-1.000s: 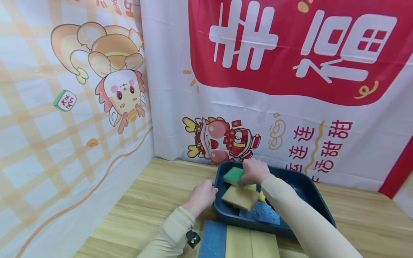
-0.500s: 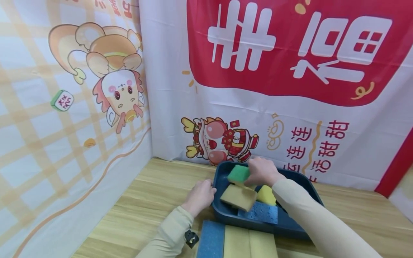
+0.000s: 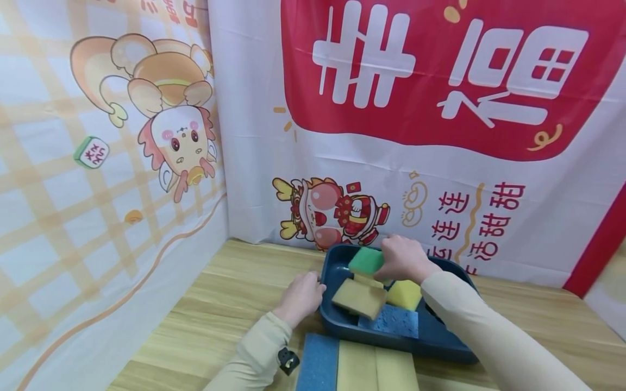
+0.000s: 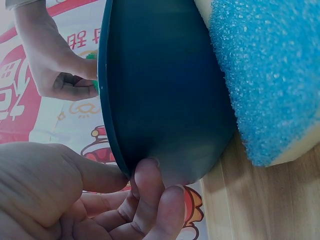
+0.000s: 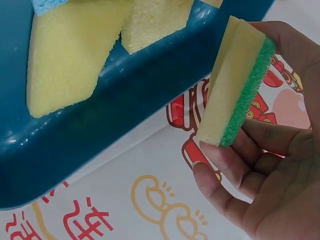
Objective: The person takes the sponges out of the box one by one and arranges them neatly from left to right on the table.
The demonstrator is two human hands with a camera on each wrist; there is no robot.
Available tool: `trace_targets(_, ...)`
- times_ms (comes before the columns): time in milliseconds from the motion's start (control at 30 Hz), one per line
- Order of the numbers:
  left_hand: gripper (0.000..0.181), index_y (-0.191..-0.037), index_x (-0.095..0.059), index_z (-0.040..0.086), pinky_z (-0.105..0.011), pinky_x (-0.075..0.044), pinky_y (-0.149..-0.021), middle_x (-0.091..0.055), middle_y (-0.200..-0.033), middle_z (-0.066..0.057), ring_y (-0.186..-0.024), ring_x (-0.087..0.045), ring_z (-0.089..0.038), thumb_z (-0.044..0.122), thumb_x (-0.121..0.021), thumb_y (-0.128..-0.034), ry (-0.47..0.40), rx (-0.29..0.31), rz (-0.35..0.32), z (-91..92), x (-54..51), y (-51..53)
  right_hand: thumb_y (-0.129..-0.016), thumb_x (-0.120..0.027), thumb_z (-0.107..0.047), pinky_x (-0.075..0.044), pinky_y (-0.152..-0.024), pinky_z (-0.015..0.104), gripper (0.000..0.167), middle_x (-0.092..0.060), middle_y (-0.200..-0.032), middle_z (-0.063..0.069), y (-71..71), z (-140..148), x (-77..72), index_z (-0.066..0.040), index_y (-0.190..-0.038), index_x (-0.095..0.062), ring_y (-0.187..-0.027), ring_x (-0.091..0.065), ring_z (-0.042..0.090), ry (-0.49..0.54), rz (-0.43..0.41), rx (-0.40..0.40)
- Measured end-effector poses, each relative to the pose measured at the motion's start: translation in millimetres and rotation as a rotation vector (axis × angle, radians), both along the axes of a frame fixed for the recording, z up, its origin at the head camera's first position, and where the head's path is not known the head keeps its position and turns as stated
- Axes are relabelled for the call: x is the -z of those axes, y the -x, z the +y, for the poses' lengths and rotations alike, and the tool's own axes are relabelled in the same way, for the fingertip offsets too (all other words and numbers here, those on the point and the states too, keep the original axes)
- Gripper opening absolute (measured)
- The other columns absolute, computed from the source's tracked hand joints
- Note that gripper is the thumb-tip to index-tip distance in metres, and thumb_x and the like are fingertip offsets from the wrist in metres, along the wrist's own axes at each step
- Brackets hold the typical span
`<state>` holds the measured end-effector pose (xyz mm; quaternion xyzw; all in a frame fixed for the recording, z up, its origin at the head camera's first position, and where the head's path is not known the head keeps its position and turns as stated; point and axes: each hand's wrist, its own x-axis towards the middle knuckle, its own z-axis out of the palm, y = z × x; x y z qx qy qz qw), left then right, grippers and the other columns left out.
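My right hand (image 3: 403, 259) pinches a green and yellow sponge (image 3: 365, 262) above the far left part of the dark blue tray (image 3: 352, 331). In the right wrist view the sponge (image 5: 240, 85) stands on edge between thumb and fingers of the hand (image 5: 285, 170), its green side toward the palm. My left hand (image 3: 302, 296) holds the tray's left rim; the left wrist view shows thumb and fingertips of that hand (image 4: 100, 200) pinching the rim. Inside the tray lie a tan sponge (image 3: 359, 298), a yellow sponge (image 3: 405, 295) and a blue sponge (image 3: 391, 321).
In front of the tray, a blue sponge (image 3: 318, 361) and two pale yellow blocks (image 3: 376, 366) lie side by side on the wooden table (image 3: 235, 282). A printed cloth (image 3: 249, 163) hangs behind the tray, and another (image 3: 122, 260) stands at the left.
My right hand has moved slightly right with the green and yellow sponge, and more of the yellow sponge in the tray shows. My left hand stays at the rim.
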<state>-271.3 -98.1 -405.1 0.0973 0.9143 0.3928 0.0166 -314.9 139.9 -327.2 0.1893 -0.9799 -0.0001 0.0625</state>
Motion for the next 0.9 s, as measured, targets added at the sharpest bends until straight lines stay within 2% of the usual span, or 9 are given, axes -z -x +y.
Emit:
trace_targets(567,0.035,-0.133,-0.054,-0.001,-0.029,-0.041,-0.045,-0.057,-0.067,-0.006,-0.049,-0.055,-0.019,0.017,-0.052,-0.1036,-0.025,-0.003,-0.046,-0.1,-1.2,-0.3,-0.070,-0.085,-0.045,-0.049,-0.063,0.035,0.042,-0.054,-0.079,0.003,-10.7,3.7,7.4,-0.010,-0.084,-0.066,-0.069,-0.050,0.020,0.016,0.039,0.035)
trace_targets(900,0.033,-0.131,-0.055,-0.002,-0.030,-0.042,-0.046,-0.058,-0.068,-0.006,-0.050,-0.055,-0.019,0.016,-0.053,-0.1032,-0.022,-0.002,-0.027,0.9,-0.4,-0.7,-0.069,-0.085,-0.047,-0.053,-0.068,0.039,0.052,-0.057,-0.086,0.007,-15.3,5.0,11.0,-0.004,-0.094,-0.069,-0.072,-0.051,0.022,0.027,0.076,0.071)
